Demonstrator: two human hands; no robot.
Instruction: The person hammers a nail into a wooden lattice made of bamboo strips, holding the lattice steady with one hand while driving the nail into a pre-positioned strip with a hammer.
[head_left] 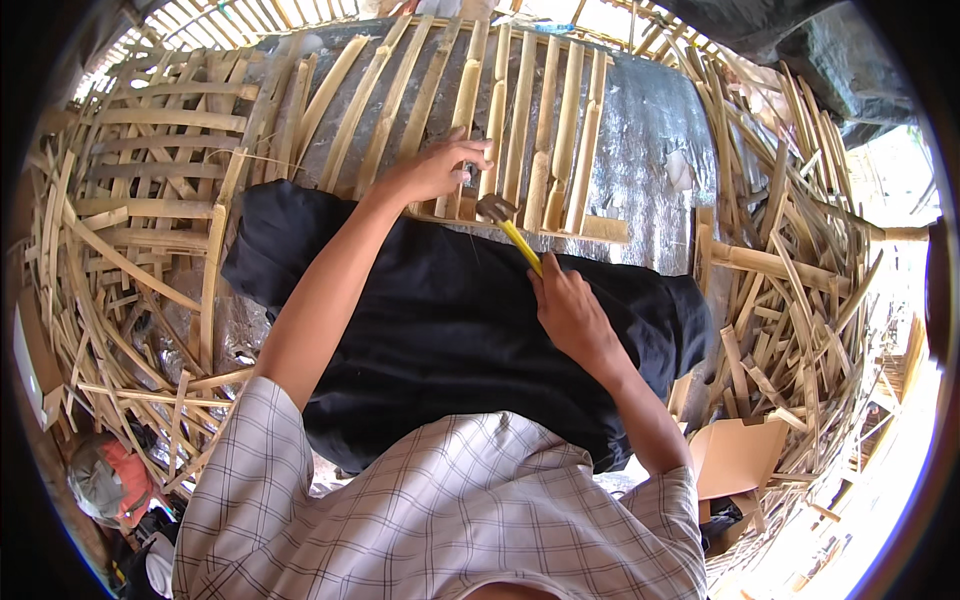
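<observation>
My right hand (575, 312) is closed around the yellow handle of a hammer (520, 245). The hammer's dark metal head lies over the lower ends of the slats, by the crosspiece (605, 229). My left hand (437, 170) hovers over or rests on the bamboo slats (519, 120), its fingers bent and apart. I see nothing held in it, and whether the fingertips touch a slat is hard to tell. The slats lie side by side, running away from me, with their near ends on the crosspiece. Black cloth (450, 330) covers my legs just below.
A shiny grey sheet (650, 150) lies under the slats. On the left stands a lattice of bamboo strips (160, 190). Loose bamboo pieces (790, 300) are heaped on the right, near a cardboard piece (738, 457). A grey and red bundle (112, 480) sits at the lower left.
</observation>
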